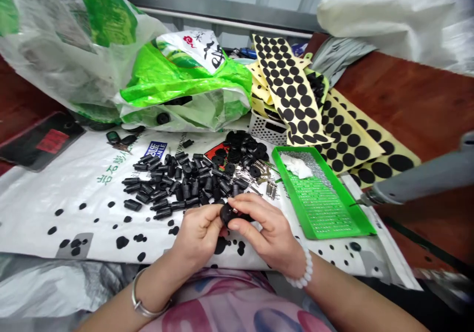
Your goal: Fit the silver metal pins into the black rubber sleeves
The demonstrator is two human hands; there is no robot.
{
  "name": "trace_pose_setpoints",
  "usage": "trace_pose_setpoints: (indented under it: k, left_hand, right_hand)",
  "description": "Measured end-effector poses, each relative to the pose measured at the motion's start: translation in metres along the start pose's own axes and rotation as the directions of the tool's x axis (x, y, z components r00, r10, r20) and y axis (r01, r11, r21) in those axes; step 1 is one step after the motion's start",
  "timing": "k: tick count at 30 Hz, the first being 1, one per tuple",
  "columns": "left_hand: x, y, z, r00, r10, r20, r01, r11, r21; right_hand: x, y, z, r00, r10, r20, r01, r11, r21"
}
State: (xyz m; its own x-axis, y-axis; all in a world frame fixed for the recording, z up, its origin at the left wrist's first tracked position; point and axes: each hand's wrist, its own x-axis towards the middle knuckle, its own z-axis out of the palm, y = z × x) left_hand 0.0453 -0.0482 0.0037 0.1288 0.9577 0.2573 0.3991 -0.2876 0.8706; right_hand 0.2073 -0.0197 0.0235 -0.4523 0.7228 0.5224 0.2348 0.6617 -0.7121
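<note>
A small black rubber part [229, 213] is held just over a white printed sack [74, 213]. It is pinched between both hands. The left hand [198, 235] is closed on one side of it, and the right hand [264, 230] is curled over the other side. A small part like this is best held firmly by the tips of the fingers, so that it cannot slip. The part looks dark and round, but much of it is hidden by the hands. Just past the hands, a heap of black rubber pieces [170, 184] lies on the sack. A green plastic tray [318, 198] is set to the right. Farther off, yellow sheets of round black stickers [289, 90] are piled beside a green plastic bag [177, 80].
</note>
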Motion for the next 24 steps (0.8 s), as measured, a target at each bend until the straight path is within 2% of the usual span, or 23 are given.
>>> trace_pose_setpoints:
  k: [4, 6, 11, 16, 19, 22, 24]
  left_hand:
    - [-0.001, -0.001, 0.003, 0.996, -0.091, 0.01, 0.092, 0.99, -0.103]
    - [0.002, -0.001, 0.002, 0.996, -0.089, 0.023, 0.091, 0.99, -0.109]
    - [0.007, -0.001, -0.003, 0.999, 0.044, 0.019, -0.044, 0.999, 0.015]
    - [0.004, -0.003, -0.005, 0.994, 0.088, 0.058, -0.095, 0.985, 0.144]
    - [0.004, -0.003, -0.005, 0.991, 0.11, 0.074, -0.124, 0.968, 0.22]
    - [0.006, -0.004, -0.006, 0.992, 0.124, 0.036, -0.129, 0.964, 0.233]
    - [0.007, -0.006, -0.01, 0.997, 0.078, -0.005, -0.075, 0.977, 0.2]
  right_hand:
    - [0.0, 0.002, 0.002, 1.0, 0.022, -0.009, -0.022, 1.0, 0.01]
    - [0.002, 0.002, 0.0, 0.998, 0.056, -0.012, -0.056, 0.998, 0.017]
    - [0.006, 0.0, -0.007, 0.991, 0.116, -0.068, -0.111, 0.991, 0.073]
    - [0.005, 0.0, -0.009, 0.994, 0.107, 0.017, -0.107, 0.991, 0.074]
    - [0.004, 0.001, -0.008, 0.993, 0.116, 0.029, -0.118, 0.99, 0.08]
    - [0.006, 0.002, -0.01, 0.992, 0.125, -0.027, -0.121, 0.985, 0.126]
    - [0.009, 0.004, -0.014, 0.985, 0.137, -0.106, -0.119, 0.98, 0.159]
